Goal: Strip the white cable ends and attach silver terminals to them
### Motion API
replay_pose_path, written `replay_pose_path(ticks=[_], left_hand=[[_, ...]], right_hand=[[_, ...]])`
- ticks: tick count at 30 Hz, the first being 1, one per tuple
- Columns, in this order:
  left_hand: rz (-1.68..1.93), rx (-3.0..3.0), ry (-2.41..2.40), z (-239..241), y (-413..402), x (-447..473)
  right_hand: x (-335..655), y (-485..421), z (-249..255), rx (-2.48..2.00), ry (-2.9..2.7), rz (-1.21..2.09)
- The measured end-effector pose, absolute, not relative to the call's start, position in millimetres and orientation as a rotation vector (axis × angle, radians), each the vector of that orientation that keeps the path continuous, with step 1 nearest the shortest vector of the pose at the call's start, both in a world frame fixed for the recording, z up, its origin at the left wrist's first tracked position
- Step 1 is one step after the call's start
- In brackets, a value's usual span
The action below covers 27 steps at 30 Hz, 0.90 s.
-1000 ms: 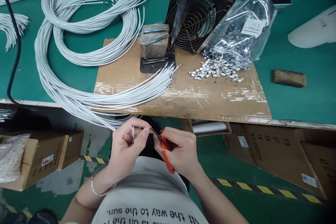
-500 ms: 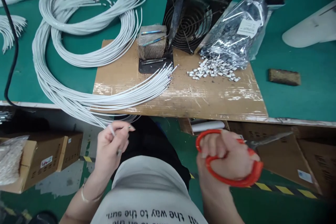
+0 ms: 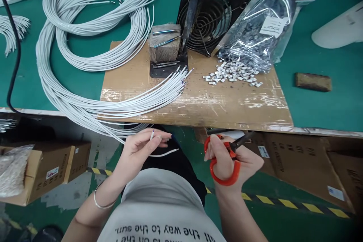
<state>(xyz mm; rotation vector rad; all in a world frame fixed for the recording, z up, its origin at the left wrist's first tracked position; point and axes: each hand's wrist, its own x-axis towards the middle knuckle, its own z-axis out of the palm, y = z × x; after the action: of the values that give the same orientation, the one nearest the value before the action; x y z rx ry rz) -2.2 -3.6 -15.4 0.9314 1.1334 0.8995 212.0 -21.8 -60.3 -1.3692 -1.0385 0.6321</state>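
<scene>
My left hand [image 3: 140,151] is closed in a pinch on a white cable [image 3: 152,134], its short end standing up from the fingers. Below that hand another white cable end [image 3: 166,154] sticks out to the right over my lap. Red-handled scissors [image 3: 234,179] are in my right hand [image 3: 244,157], the thumb through one loop and the dark blades pointing up and right. A gap separates the scissors from the cable. On the bench edge lies a thick bundle of white cables [image 3: 119,109], its cut ends fanned over a cardboard sheet [image 3: 227,109].
Behind the bundle stand a soldering iron [image 3: 191,15], a block with tips [image 3: 164,49] and a black fan [image 3: 207,22]. Small white connectors [image 3: 232,72] lie before a plastic bag [image 3: 255,38]. Cartons [image 3: 300,162] sit under the green bench [image 3: 312,109].
My left hand has moved right and its fingers have loosened into a pinch. My right hand has turned, swinging the scissors inward to the left.
</scene>
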Motion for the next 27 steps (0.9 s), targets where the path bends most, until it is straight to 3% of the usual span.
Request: replay_pose_path(ticks=[11,18,27], left_hand=[[0.945,0.725,0.982,-13.2,1.9,-1.1],[0.904,0.761,1.051,-11.6,-2.0,4.0],[0.912,0.911,1.092,-9.4,-2.4,6.7]], right_hand=[[211.6,-11.8,-41.4,-1.405,-1.2,0.76],[196.3,-4.8,-32.1,-1.266,-1.218,1.009],[188.5,-2.7,-27.7,-1.149,-1.259,1.097]])
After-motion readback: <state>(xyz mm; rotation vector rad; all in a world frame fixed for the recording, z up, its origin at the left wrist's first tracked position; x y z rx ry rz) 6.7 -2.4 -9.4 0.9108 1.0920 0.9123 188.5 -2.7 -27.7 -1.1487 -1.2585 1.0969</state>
